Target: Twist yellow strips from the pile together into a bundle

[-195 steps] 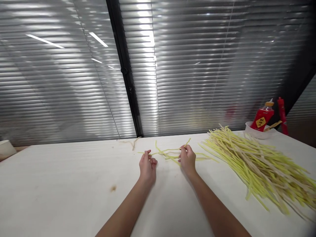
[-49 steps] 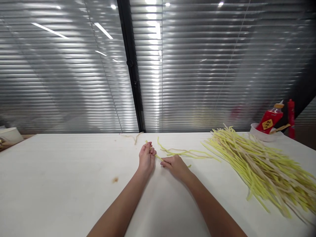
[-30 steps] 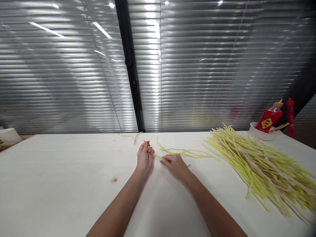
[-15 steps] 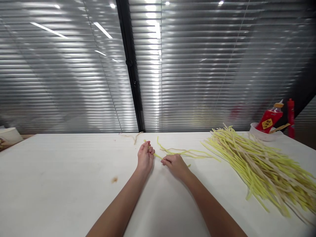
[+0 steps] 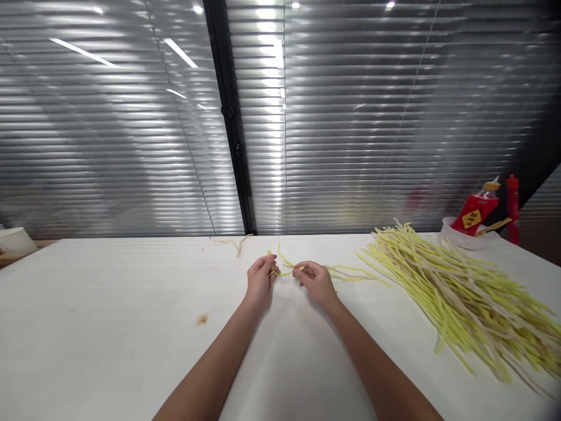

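My left hand (image 5: 260,282), over the middle of the white table (image 5: 131,327), pinches a thin yellow strand (image 5: 284,273) that looks like a pipe cleaner. Its short upper end pokes up past my left fingertips. From there it sags in a shallow curve to my right hand (image 5: 319,284), whose thumb and index finger pinch it farther along. A few loose yellow and beige strands (image 5: 357,273) lie on the table just behind my right hand, partly hidden by it.
A large heap of yellow and beige strands (image 5: 456,298) spreads over the right side. Behind it, a clear plastic bowl (image 5: 460,238) holds a red bottle (image 5: 475,210). Beige scraps (image 5: 239,245) lie near the far edge, and blinds (image 5: 342,128) rise behind the table.
My right hand has risen and turned, its fingers opening out somewhat around the pinch. My left hand has shifted slightly right. The strand between them, straight before, now bows downward.
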Demonstrator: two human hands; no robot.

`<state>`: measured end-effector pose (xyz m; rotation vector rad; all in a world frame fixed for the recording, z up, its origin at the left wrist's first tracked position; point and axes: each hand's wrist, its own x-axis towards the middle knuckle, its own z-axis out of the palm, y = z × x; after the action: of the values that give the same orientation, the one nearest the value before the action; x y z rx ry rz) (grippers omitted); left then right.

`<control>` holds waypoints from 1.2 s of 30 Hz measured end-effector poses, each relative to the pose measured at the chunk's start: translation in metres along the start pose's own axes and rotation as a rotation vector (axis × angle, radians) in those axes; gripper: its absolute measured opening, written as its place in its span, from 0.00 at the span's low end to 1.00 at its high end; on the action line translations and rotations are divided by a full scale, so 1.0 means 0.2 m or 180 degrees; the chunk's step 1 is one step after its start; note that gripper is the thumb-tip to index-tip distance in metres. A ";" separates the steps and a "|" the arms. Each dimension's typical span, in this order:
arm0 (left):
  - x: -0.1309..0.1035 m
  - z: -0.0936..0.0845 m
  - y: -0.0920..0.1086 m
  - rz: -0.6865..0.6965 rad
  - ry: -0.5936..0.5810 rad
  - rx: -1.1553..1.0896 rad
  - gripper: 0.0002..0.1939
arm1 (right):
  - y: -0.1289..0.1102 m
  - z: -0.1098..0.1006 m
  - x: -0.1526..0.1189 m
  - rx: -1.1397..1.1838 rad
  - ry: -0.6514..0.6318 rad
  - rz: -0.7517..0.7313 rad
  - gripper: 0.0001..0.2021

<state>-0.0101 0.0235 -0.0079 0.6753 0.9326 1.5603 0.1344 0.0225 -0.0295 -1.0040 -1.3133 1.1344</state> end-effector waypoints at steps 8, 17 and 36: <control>-0.04 0.02 -0.05 0.0117 -0.0672 0.0755 0.13 | -0.01 -0.01 0.01 0.0262 0.0142 -0.0046 0.15; -0.05 0.01 -0.06 0.0210 -0.1050 0.1185 0.14 | -0.02 -0.02 0.01 0.0247 0.0137 0.0049 0.15; -0.10 0.02 -0.08 -0.0338 -0.0910 0.0685 0.16 | -0.02 0.00 -0.04 -0.1070 0.0270 -0.1113 0.10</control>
<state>0.0061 0.0054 -0.0171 0.9582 0.9105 1.2410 0.1349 0.0137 -0.0279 -0.9990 -1.5696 0.6130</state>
